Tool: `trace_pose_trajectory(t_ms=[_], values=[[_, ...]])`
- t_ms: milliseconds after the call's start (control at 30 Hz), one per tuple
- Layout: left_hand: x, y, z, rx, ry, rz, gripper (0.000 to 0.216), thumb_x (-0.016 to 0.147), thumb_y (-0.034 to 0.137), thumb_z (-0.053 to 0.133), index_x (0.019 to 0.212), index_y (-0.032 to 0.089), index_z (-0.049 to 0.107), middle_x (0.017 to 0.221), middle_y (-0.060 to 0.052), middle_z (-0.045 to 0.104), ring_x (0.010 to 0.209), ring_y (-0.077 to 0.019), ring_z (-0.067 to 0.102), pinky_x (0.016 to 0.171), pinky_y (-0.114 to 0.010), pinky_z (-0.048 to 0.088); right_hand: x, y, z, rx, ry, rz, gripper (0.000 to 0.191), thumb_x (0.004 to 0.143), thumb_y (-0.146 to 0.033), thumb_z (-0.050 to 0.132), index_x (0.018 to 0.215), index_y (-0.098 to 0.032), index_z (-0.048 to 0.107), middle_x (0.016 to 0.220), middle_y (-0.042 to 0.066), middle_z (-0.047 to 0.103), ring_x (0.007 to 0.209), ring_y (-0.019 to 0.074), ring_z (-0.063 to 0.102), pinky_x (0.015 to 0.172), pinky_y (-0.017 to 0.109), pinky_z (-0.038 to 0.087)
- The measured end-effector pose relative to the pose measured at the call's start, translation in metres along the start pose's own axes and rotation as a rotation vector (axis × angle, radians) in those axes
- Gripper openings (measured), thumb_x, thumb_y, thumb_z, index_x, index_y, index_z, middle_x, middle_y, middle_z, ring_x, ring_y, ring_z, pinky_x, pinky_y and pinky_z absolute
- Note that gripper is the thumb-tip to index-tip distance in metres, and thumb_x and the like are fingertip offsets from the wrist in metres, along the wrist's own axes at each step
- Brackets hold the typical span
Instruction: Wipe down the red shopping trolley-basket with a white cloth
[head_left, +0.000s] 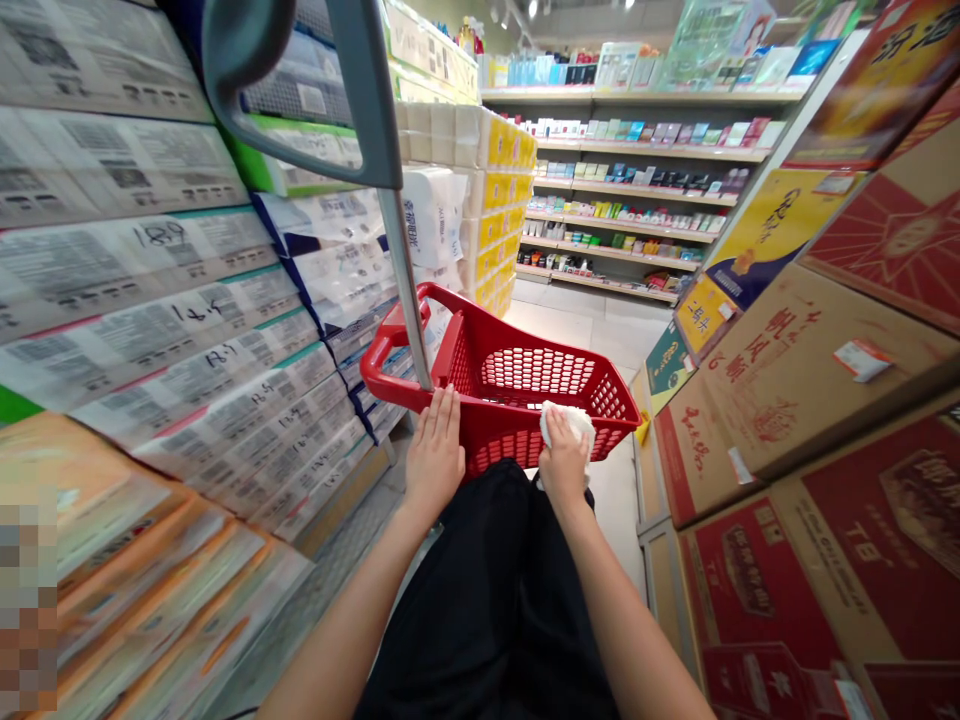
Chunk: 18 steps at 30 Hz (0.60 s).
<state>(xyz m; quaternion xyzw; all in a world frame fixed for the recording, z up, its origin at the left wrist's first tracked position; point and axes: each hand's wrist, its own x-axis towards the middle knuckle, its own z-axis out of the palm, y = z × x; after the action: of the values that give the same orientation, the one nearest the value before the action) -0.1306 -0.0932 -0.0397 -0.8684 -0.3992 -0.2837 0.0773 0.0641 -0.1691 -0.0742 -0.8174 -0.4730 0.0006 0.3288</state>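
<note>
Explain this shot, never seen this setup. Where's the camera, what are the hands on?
There is no robot here, just a person working bare-handed. The single picture comes from a camera worn on the head, looking forward and down past the knees. The left hand lies flat on the near rim of a red shopping basket, beside its metal pole. The right hand holds a white cloth against that same side. Around them are stacked cartons, wrapped packs and store shelves.
</note>
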Motion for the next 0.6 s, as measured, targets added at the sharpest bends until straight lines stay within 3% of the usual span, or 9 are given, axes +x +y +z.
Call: trace_pose_trajectory(t_ms=[67, 200, 300, 433, 600], values=[[0.000, 0.000, 0.001, 0.005, 0.002, -0.003, 0.084, 0.075, 0.007, 0.048, 0.153, 0.009, 0.016, 0.160, -0.012, 0.023, 0.149, -0.0239, 0.015, 0.120, -0.043, 0.023, -0.001, -0.034, 0.005, 0.056, -0.048, -0.025, 0.077, 0.069, 0.000, 0.036, 0.144, -0.020, 0.043, 0.150, 0.006, 0.044, 0.143, 0.0184, 0.033, 0.120, 0.051, 0.002], [0.000, 0.000, 0.002, 0.057, -0.012, -0.006, 0.070, 0.084, 0.010, 0.041, 0.151, 0.006, 0.022, 0.159, -0.013, 0.025, 0.149, -0.0234, 0.017, 0.119, -0.043, 0.025, -0.005, -0.106, 0.014, 0.135, -0.135, -0.223, 0.076, 0.072, -0.001, 0.037, 0.145, -0.021, 0.041, 0.152, 0.004, 0.041, 0.144, 0.0152, 0.031, 0.121, 0.047, 0.001], [0.000, -0.001, 0.001, 0.078, -0.017, 0.003, 0.064, 0.088, 0.011, 0.037, 0.151, 0.007, 0.024, 0.158, -0.012, 0.027, 0.149, -0.0227, 0.018, 0.119, -0.042, 0.026, -0.007, -0.120, 0.016, 0.147, -0.141, -0.308, 0.073, 0.075, -0.002, 0.035, 0.145, -0.022, 0.041, 0.152, 0.003, 0.041, 0.143, 0.0129, 0.032, 0.121, 0.046, -0.002], [0.000, -0.001, -0.001, 0.051, -0.024, 0.005, 0.078, 0.079, 0.009, 0.046, 0.152, 0.007, 0.019, 0.160, -0.012, 0.023, 0.149, -0.0224, 0.015, 0.120, -0.041, 0.023, -0.006, -0.075, 0.014, 0.076, -0.098, -0.327, 0.077, 0.073, 0.000, 0.036, 0.145, -0.024, 0.040, 0.152, 0.001, 0.041, 0.142, 0.0120, 0.034, 0.121, 0.046, -0.004], [0.000, 0.002, -0.003, 0.020, -0.021, -0.006, 0.087, 0.073, 0.008, 0.049, 0.153, 0.008, 0.016, 0.161, -0.011, 0.020, 0.149, -0.0234, 0.014, 0.121, -0.042, 0.022, -0.004, 0.011, 0.002, -0.023, -0.007, -0.149, 0.080, 0.070, -0.002, 0.038, 0.145, -0.028, 0.040, 0.152, 0.001, 0.041, 0.142, 0.0151, 0.035, 0.120, 0.051, 0.003]])
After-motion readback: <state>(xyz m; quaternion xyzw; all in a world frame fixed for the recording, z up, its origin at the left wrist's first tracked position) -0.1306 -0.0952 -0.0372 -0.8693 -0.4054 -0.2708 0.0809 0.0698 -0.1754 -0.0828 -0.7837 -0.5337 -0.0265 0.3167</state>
